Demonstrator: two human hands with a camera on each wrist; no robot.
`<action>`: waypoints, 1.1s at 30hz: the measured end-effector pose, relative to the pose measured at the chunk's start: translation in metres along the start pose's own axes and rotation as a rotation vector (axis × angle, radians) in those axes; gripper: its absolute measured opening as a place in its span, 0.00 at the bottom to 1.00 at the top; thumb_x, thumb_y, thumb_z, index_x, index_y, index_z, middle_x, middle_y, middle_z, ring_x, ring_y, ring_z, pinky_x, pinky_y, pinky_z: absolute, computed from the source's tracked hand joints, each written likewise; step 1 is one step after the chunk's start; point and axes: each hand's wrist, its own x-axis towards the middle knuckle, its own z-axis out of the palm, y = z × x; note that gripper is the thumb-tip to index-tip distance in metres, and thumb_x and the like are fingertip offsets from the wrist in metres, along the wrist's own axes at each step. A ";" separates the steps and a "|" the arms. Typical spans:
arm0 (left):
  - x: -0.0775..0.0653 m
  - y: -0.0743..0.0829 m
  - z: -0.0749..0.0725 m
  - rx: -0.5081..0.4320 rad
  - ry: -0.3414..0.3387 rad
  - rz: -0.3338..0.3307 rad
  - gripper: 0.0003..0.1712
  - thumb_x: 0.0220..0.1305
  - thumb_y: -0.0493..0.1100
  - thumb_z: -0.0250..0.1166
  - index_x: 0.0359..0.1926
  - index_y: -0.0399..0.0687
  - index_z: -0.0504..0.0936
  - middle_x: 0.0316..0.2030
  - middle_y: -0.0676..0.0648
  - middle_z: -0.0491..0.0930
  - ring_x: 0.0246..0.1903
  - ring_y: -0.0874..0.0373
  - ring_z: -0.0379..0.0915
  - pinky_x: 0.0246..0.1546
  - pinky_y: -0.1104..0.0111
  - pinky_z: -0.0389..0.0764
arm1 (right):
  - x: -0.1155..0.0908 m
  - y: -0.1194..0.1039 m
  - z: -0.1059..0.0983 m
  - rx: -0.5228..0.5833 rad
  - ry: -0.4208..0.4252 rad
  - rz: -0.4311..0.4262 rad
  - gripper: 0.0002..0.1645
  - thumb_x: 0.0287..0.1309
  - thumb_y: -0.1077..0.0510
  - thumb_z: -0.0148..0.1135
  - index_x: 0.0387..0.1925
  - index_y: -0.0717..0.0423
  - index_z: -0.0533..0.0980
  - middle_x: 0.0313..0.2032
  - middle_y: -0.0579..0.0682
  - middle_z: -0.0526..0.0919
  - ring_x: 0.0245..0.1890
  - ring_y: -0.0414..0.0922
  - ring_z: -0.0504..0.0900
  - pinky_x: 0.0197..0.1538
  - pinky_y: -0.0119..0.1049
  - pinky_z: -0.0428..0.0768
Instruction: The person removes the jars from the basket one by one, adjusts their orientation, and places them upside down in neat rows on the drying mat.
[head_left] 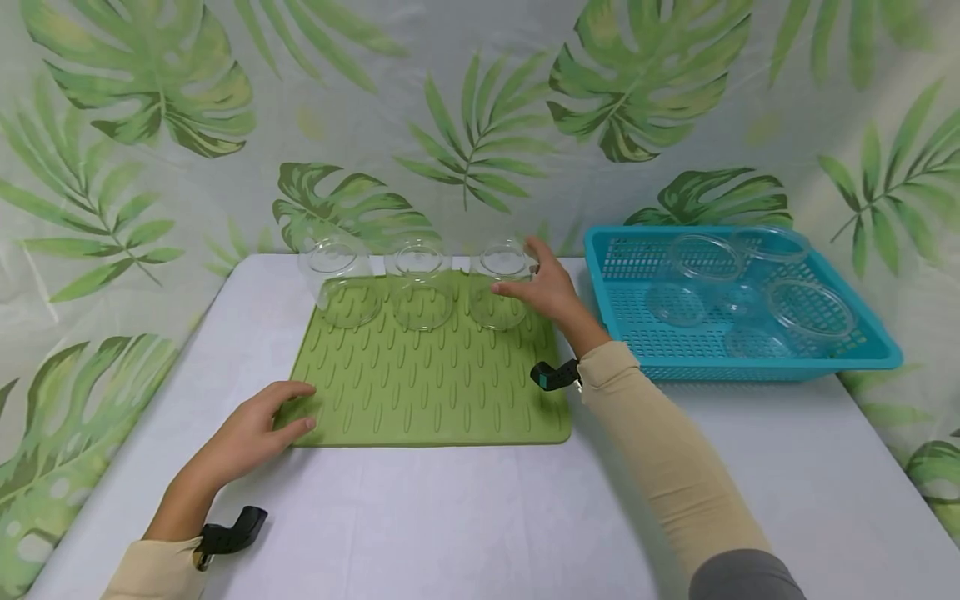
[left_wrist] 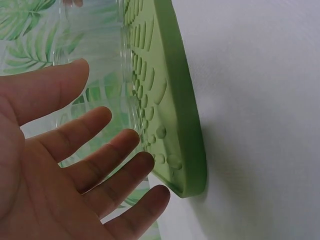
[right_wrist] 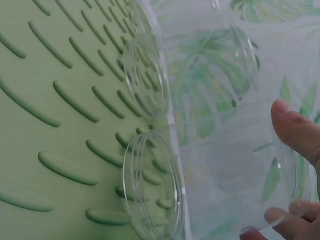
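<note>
Three clear cups stand upside down in a row along the far edge of the green ridged mat (head_left: 435, 383): a left cup (head_left: 337, 287), a middle cup (head_left: 420, 287) and a right cup (head_left: 495, 292). My right hand (head_left: 551, 287) holds the right cup near its raised base, thumb on the near side and fingers on the far side. In the right wrist view the rim of that cup (right_wrist: 152, 185) meets the mat. Beside the mat's near left corner is my left hand (head_left: 255, 429), fingers spread and holding nothing.
On the right stands a blue plastic basket (head_left: 750, 367) with more clear cups (head_left: 810, 312) inside. A white cloth (head_left: 450, 517) covers the table. Behind it hangs a leaf-patterned sheet (head_left: 480, 100). Each wrist wears a black camera mount (head_left: 232, 533).
</note>
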 end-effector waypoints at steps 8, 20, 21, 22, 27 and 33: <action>-0.002 -0.003 0.003 0.006 -0.003 -0.011 0.26 0.66 0.44 0.65 0.61 0.37 0.75 0.60 0.35 0.75 0.63 0.34 0.68 0.59 0.41 0.71 | 0.002 0.006 0.011 0.041 0.026 -0.017 0.62 0.52 0.42 0.74 0.79 0.41 0.45 0.78 0.48 0.53 0.76 0.57 0.58 0.70 0.58 0.69; 0.001 -0.005 0.002 0.043 -0.003 0.004 0.26 0.64 0.42 0.67 0.60 0.35 0.75 0.59 0.32 0.75 0.61 0.32 0.69 0.58 0.39 0.72 | 0.001 0.009 0.013 0.077 0.027 -0.007 0.63 0.54 0.43 0.73 0.79 0.41 0.41 0.79 0.48 0.48 0.77 0.57 0.54 0.72 0.59 0.66; 0.001 -0.005 0.002 0.050 -0.003 0.004 0.26 0.64 0.41 0.67 0.60 0.35 0.75 0.59 0.32 0.75 0.61 0.32 0.70 0.57 0.40 0.73 | 0.001 0.009 0.013 0.080 0.025 -0.006 0.64 0.54 0.43 0.73 0.79 0.40 0.40 0.79 0.47 0.47 0.78 0.57 0.54 0.72 0.59 0.66; 0.001 -0.006 0.002 0.058 -0.001 0.007 0.25 0.64 0.41 0.67 0.59 0.34 0.75 0.59 0.32 0.76 0.60 0.32 0.70 0.57 0.40 0.74 | 0.001 0.009 0.013 0.079 0.024 -0.006 0.64 0.54 0.43 0.73 0.79 0.40 0.40 0.79 0.47 0.47 0.78 0.57 0.53 0.72 0.59 0.65; 0.000 -0.009 0.002 0.068 -0.009 0.007 0.25 0.63 0.40 0.67 0.59 0.33 0.76 0.58 0.31 0.76 0.60 0.32 0.71 0.57 0.40 0.74 | 0.002 0.010 0.015 0.086 0.019 -0.001 0.65 0.54 0.44 0.73 0.79 0.37 0.38 0.80 0.49 0.46 0.78 0.59 0.53 0.72 0.59 0.65; 0.000 -0.011 0.004 0.074 -0.022 0.015 0.25 0.63 0.40 0.68 0.59 0.33 0.76 0.58 0.31 0.76 0.60 0.32 0.70 0.59 0.40 0.72 | 0.001 0.006 0.012 0.054 0.006 -0.006 0.69 0.54 0.46 0.74 0.79 0.41 0.34 0.80 0.55 0.41 0.79 0.59 0.47 0.75 0.62 0.59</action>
